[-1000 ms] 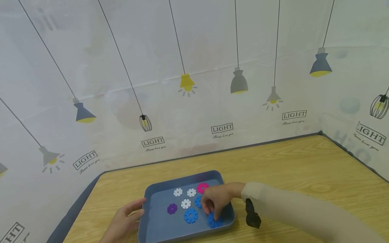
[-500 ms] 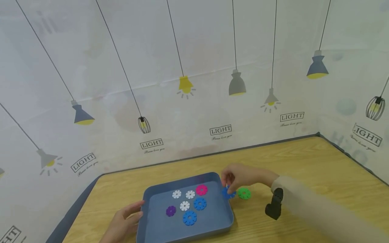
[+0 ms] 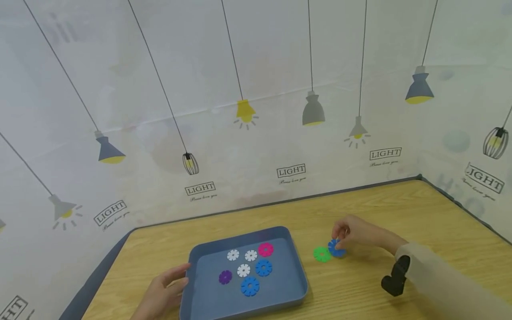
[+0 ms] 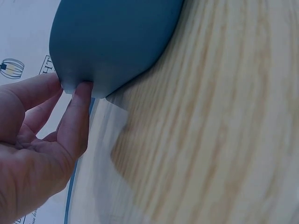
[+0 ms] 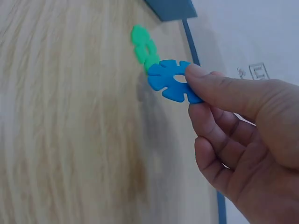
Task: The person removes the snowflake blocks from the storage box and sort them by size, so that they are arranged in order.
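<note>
A blue snowflake disc (image 3: pixel 335 249), a slotted toy building piece with a round hole, is pinched between the thumb and fingers of my right hand (image 3: pixel 356 232). In the right wrist view the blue disc is tilted and overlaps a green snowflake disc (image 5: pixel 144 46); whether they touch I cannot tell. That green disc lies on the table right of the blue-grey tray (image 3: pixel 302 271). My left hand (image 3: pixel 162 291) holds the tray's left side, its thumb (image 4: pixel 83 93) on the outer wall and the other fingertips partly hidden at the edge.
Inside the tray lie several more discs: white ones, a pink disc (image 3: pixel 266 249), a purple disc (image 3: pixel 225 277) and two blue ones. The wood-grain table (image 3: pixel 384 204) ends at a wall covering (image 3: pixel 256 142) printed with lamps.
My right hand has carried the blue disc out of the tray, over its right rim and past the green disc to the green disc's right. The left hand has stayed at the tray.
</note>
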The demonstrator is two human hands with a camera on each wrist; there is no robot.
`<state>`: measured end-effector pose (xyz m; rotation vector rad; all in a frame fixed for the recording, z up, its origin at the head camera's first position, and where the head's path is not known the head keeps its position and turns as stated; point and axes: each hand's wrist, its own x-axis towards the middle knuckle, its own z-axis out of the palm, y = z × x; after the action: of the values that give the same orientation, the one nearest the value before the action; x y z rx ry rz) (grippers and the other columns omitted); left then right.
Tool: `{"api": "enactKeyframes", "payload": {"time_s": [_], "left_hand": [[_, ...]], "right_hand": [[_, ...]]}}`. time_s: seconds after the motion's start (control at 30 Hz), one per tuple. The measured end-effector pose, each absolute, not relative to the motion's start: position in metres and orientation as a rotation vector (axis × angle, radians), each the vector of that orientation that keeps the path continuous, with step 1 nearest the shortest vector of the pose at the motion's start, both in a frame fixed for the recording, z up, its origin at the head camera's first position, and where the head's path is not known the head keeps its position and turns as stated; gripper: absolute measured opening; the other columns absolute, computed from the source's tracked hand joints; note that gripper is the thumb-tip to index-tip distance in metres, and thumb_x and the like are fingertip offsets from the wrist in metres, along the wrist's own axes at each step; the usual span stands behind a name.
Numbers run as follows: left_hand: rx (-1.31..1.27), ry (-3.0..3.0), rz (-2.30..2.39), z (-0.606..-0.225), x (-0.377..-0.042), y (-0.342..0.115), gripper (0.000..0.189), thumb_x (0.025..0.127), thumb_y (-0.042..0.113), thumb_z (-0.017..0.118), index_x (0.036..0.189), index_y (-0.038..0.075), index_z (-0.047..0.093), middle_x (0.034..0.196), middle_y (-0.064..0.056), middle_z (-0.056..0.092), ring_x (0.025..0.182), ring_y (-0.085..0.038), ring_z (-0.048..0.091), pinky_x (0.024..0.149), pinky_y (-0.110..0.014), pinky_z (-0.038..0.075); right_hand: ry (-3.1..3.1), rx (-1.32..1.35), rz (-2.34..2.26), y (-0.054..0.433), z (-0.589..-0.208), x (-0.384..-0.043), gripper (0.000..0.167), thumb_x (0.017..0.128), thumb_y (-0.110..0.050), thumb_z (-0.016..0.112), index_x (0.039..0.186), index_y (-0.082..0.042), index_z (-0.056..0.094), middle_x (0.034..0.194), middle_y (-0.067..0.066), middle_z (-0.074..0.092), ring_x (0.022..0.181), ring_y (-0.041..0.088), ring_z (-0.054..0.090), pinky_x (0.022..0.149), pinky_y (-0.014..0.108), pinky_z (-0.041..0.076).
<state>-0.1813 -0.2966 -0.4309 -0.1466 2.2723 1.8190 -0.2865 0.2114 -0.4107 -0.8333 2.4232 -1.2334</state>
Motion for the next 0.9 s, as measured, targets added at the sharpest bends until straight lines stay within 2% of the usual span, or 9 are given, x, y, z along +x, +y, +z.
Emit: {"api": "enactKeyframes", "payload": {"time_s": [0.47, 0.9], "left_hand": [[-0.122, 2.233, 1.859, -0.434, -0.182, -0.297, 0.059, 0.089, 0.02, 0.061, 0.136, -0.005, 0.036, 0.129, -0.026, 0.042, 0.105, -0.029, 0.055, 0.084, -0.043, 0.05], [-0.094, 2.241, 1.841, -0.432, -0.181, -0.297, 0.058, 0.09, 0.02, 0.06, 0.137, -0.006, 0.035, 0.132, -0.028, 0.039, 0.106, -0.028, 0.054, 0.084, -0.044, 0.05]], "right_hand": [[2.515, -0.7, -1.237, 0.225, -0.437, -0.288, 0.022, 0.074, -0.012, 0.075, 0.087, 0.0, 0.063, 0.077, 0.002, 0.059, 0.073, 0.02, 0.054, 0.061, 0.026, 0.049], [2.505, -0.795, -1.19, 0.225, -0.44, -0.289, 0.016, 0.077, -0.008, 0.073, 0.086, 0.0, 0.062, 0.077, 0.002, 0.058, 0.07, 0.015, 0.052, 0.059, 0.024, 0.048]]}}
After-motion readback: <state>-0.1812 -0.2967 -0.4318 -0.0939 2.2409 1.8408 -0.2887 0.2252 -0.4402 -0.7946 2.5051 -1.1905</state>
